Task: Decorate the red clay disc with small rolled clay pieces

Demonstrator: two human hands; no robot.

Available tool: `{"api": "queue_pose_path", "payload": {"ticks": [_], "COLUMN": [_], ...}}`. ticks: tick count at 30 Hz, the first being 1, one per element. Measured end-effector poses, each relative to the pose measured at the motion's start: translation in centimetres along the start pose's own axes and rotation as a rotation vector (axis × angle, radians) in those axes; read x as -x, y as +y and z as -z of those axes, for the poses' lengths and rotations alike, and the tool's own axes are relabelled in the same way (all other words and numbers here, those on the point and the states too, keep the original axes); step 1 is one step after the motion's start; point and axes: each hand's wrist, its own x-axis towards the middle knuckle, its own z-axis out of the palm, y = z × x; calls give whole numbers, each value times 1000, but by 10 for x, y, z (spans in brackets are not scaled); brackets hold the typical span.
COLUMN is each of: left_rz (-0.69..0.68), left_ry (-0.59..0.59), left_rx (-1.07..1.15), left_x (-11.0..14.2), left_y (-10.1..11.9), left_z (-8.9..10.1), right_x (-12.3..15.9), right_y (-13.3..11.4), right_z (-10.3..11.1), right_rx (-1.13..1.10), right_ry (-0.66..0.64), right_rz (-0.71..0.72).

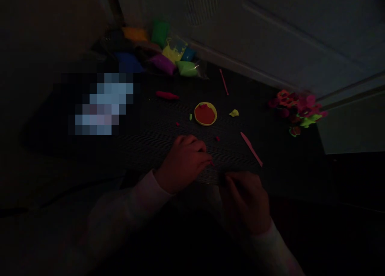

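Observation:
In the dim head view my left hand (187, 160) rests low over the dark table, fingers pinched together. A small piece of red clay (212, 163) shows at its fingertips. To the right, at the table's front edge, my right hand (251, 200) is curled with thumb and fingers drawn together; anything inside is too dark to make out. Beyond the hands lies a round yellow-rimmed clay dish (205, 124) with a flat orange-red inside and a small red lump at its far side. Small red bits (217, 138) lie between dish and hands.
A pink plastic knife (251, 149) and a thin pink tool (224, 82) lie rightward. Nearby are a yellow lump (234, 113), a green bit (190, 117) and a red clay roll (167, 95). Bagged clay (162, 63), a blurred bright screen (105, 103) and colourful clay shapes (300, 107) surround them.

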Motion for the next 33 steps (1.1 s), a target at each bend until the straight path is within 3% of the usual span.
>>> {"api": "queue_pose_path", "payload": {"ticks": [5,9,15,18,21,33], "left_rz": [7,14,208,281,297,287], "left_ry": [14,42,270,375,408,415], "left_rx": [-2,9,56,66,92,89], "left_x": [0,1,12,18,20,19], "left_y": [-2,-4,-13,-18,-19,-19], "left_z": [-1,1,16,20,19,18], "right_x": [-28,-63,-104,-108,-103,-94], "right_y": [1,-1,-7,-8,-9,-21], "right_z": [-1,-5,-23,-30,-33,-29], "right_rx": [5,160,444,481,497,504], "right_ry": [36,147,146,123,98,58], "right_rz": [41,187,487,604,667,801]}}
